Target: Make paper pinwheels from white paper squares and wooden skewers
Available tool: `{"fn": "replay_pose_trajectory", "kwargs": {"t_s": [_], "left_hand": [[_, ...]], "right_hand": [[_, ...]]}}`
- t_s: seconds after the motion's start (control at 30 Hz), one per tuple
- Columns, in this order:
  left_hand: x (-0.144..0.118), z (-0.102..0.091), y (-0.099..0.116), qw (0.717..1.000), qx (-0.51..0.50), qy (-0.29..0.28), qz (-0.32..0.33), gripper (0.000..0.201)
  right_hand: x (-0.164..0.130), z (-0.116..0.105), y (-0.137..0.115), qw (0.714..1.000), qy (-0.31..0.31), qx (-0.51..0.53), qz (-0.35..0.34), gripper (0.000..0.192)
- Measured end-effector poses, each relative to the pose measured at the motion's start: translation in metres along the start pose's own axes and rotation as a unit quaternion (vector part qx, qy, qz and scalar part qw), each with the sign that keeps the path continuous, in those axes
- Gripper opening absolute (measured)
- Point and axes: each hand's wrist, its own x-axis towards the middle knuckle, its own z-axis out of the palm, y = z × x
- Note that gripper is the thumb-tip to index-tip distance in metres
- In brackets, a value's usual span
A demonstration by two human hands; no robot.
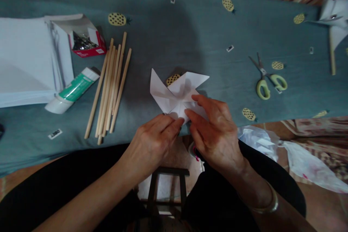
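Observation:
A white paper pinwheel (178, 97) with folded, pointed blades lies at the near edge of the cloth-covered table, in front of my body. My left hand (156, 134) is closed on its near edge, fingers bent and thumb pressed on the paper. From the right, my right hand (214, 130) holds the right blade, with its fingertips on the paper close to the centre. Parts of the near and right blades are hidden under my fingers.
Left of the pinwheel are several wooden sticks (108, 87), a glue tube (74, 88), a red box of metal pieces (88, 45) and white paper sheets (25, 58). On the right lie green-handled scissors (263, 74) and another paper pinwheel (335, 12) with a stick.

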Motion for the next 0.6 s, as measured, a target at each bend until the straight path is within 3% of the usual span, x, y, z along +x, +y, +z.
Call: {"fn": "replay_pose_trajectory", "kwargs": {"t_s": [0.6], "left_hand": [[0.0036,0.0004,0.0006,1.0,-0.008,-0.004,-0.025,0.022]], "right_hand": [[-0.001,0.0071,-0.0007,0.999,0.009,-0.05,0.0,0.021]]}}
